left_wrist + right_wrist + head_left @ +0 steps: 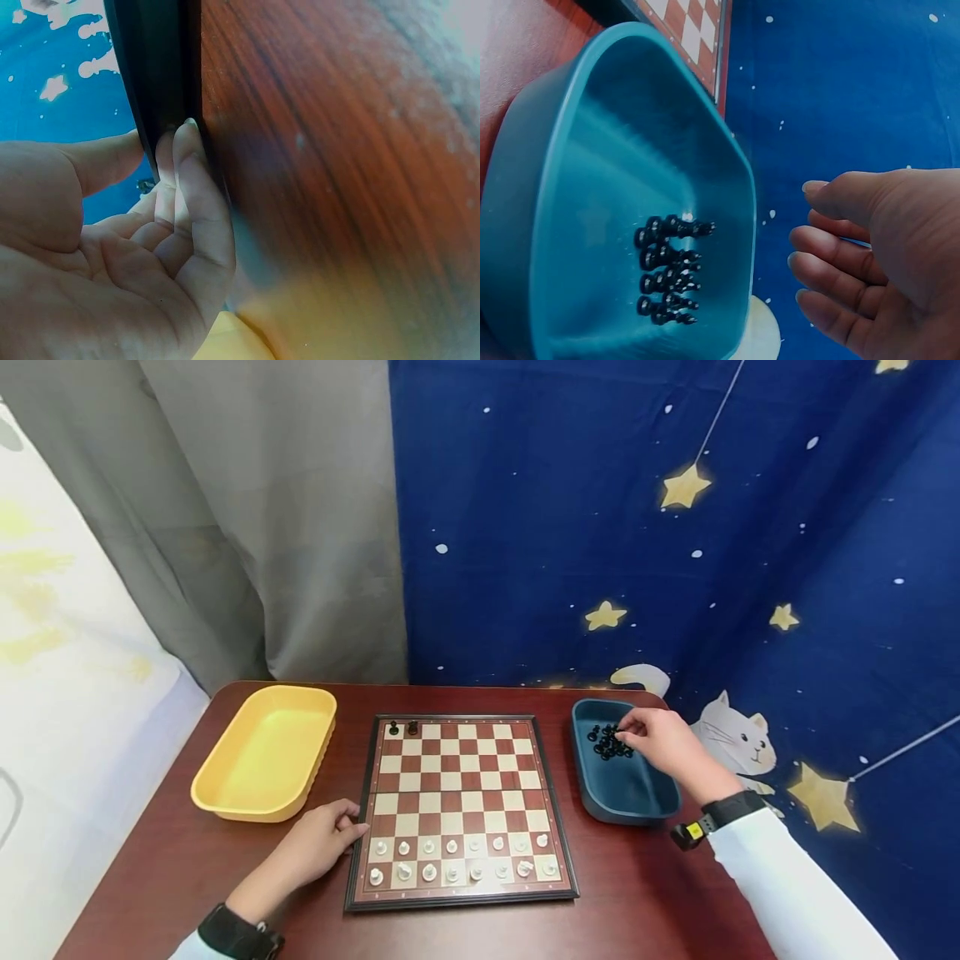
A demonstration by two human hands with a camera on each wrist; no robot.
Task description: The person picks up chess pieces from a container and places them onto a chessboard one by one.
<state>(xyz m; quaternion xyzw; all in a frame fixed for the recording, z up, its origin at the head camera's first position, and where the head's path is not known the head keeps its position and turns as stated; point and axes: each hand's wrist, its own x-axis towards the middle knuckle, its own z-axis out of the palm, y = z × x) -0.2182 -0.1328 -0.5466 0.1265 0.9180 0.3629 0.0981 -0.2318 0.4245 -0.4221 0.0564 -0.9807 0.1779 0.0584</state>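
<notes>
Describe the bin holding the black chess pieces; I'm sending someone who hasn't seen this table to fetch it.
Start at the chessboard in the middle of the reddish-brown table. Two bins flank it: go to the dark teal bin beside the board's right edge, under the right hand. Unlike the yellow bin on the left, it holds a cluster of small black chess pieces.

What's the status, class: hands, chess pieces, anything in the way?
Left hand open, touching the chessboard edge. Right hand open over black pieces in the blue tray. Nothing blocking.
</notes>
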